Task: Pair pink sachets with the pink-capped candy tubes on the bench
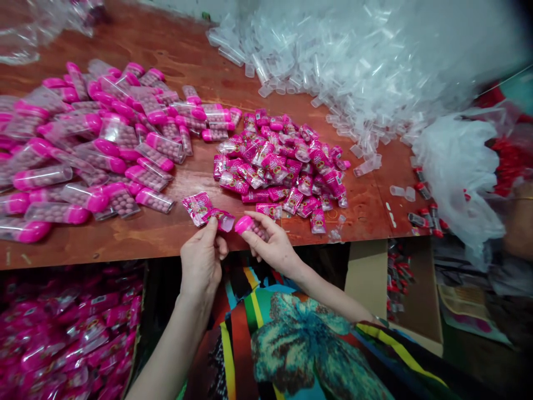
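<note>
My left hand (202,256) pinches the end of a pink printed wrapper sleeve (207,211) at the table's front edge, fingers closed on it. My right hand (270,244) grips a clear tube of pink candy balls with a pink cap (246,225), the cap end pointing at the wrapper's open end. The two touch or nearly touch. A heap of the same pink wrappers (283,166) lies just beyond my right hand. A wide pile of capped candy tubes (95,144) covers the table's left side.
The brown wooden table (183,50) carries a big heap of empty clear tubes (345,61) at the back right. A white plastic bag (458,166) and small red-capped tubes (425,214) lie at the right edge. A box of wrapped pink tubes (70,333) stands below left.
</note>
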Demonstrator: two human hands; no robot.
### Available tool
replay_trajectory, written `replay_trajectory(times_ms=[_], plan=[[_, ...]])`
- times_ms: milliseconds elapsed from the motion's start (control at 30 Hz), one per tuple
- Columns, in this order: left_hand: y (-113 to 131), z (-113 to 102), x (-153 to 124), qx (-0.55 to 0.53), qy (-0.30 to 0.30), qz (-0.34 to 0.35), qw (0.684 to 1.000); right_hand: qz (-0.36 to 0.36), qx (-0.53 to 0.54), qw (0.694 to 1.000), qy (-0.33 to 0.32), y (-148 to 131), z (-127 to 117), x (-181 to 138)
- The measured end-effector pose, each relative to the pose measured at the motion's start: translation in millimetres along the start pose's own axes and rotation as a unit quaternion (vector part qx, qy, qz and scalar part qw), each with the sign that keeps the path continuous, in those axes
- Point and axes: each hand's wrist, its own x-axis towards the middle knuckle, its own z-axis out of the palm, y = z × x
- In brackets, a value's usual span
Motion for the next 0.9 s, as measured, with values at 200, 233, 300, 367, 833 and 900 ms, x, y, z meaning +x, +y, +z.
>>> replay_trajectory(times_ms=[200, 233, 300, 367, 833, 900], plan=[[-5.9, 3.7, -3.8, 0.008, -0.002, 0.020, 1.000, -0.031, 0.005, 0.998, 0.053, 8.6, 10.2, 3.9], [-7.7, 4.6, -4.0, 0.006, -0.003, 0.021, 1.000, -0.037, 0.005, 0.998, 0.058, 9.6, 11.7, 4.3], [-12.4, 6.2, -4.3, 0.004, -0.005, 0.031, 0.999, -0.046, 0.002, 0.997, 0.058, 10.3, 13.8, 3.6], [-17.7, 7.6, -4.6, 0.004, -0.007, 0.046, 0.999, -0.052, -0.002, 0.998, 0.047, 9.9, 14.4, 1.4], [-2.0, 4.4, -1.2, -0.055, -0.175, -0.077, 0.980, 0.058, 0.149, 0.981, -0.108, 2.3, 0.1, 1.6], [-2.0, 3.6, -1.2, -0.047, -0.189, -0.081, 0.978, 0.073, 0.164, 0.977, -0.119, 1.1, -1.8, 2.2]])
